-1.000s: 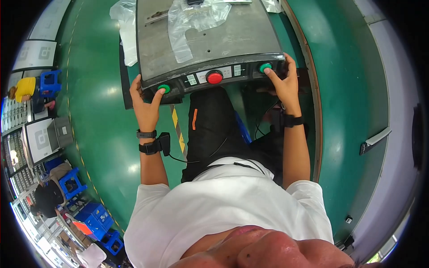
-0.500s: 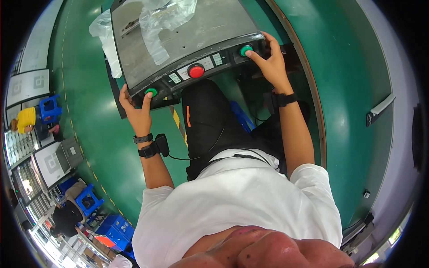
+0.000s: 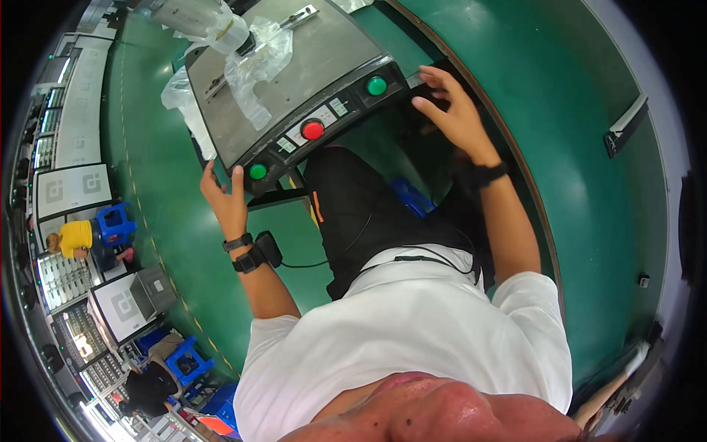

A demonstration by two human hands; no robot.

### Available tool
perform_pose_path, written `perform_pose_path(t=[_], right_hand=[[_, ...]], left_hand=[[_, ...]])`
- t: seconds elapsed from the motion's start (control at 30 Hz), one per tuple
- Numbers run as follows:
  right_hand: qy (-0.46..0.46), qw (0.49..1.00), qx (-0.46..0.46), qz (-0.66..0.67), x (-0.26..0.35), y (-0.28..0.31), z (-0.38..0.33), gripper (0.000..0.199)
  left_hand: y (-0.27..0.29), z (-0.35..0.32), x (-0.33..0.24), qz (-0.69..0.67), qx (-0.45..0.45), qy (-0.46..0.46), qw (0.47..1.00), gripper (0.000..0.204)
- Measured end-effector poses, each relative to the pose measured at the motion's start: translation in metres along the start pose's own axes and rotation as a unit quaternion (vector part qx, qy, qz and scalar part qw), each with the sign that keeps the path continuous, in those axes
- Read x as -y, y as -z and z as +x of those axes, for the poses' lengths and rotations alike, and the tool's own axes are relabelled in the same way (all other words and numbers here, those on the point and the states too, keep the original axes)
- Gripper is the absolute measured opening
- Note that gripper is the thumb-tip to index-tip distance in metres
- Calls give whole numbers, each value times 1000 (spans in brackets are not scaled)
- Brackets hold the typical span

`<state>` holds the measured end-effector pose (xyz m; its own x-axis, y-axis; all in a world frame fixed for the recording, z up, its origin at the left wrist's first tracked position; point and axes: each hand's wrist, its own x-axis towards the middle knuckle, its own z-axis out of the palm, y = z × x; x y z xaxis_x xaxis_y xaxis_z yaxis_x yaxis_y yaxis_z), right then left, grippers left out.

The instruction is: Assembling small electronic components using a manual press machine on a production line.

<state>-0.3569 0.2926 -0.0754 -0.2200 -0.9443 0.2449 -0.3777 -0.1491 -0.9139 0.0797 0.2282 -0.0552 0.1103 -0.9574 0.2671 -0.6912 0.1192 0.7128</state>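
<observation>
In front of me stands a machine (image 3: 324, 62) with a grey metal top and a dark, slanted front panel. The panel carries a left green button (image 3: 258, 172), a red button (image 3: 313, 130) and a right green button (image 3: 376, 86). At the machine's near left corner is my left hand (image 3: 225, 202), thumb and fingers apart, the thumb just left of the green button; whether it touches the casing I cannot tell. Off the right end of the panel, my right hand (image 3: 460, 118) hangs open with nothing in it. Crumpled clear plastic film (image 3: 258, 66) lies on the metal top.
A cylindrical part wrapped in clear plastic (image 3: 195, 18) rises above the machine's far left. Two people sit at workbenches on the left, near blue stools (image 3: 116, 223). A brown-edged board (image 3: 501, 132) runs along my right. Someone's arm (image 3: 607, 390) shows at the lower right.
Both thumbs have come off the green buttons. My right hand has moved right, away from the panel, and its fingers have opened. The view has shifted, showing more of the machine's far end.
</observation>
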Motion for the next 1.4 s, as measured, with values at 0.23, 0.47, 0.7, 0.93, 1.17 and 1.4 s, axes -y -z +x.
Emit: perform_pose_path(t=[0.23,0.47,0.7,0.93,1.17,1.4], right_hand=[[-40,999,-12,-1,46,72,-61,54],[-117,987,-75,-77,91,179,-127,30],[-229,802,-424,-353,58,401,-301,32],[-406,570,-537,-471,-15,527,-450,50],[-437,596,-542,-400,-68,585,-450,55],[-334,744,-477,-328,-55,540,-430,35]], left_hand=[[-11,107,-48,32,86,-176,980,52],[-92,223,-44,-121,278,-127,944,46],[-106,280,-27,-53,289,-190,937,54],[-95,241,-60,-59,196,-223,953,66],[-68,132,-97,-8,137,-175,975,58],[-144,13,-214,-132,309,-138,932,44]])
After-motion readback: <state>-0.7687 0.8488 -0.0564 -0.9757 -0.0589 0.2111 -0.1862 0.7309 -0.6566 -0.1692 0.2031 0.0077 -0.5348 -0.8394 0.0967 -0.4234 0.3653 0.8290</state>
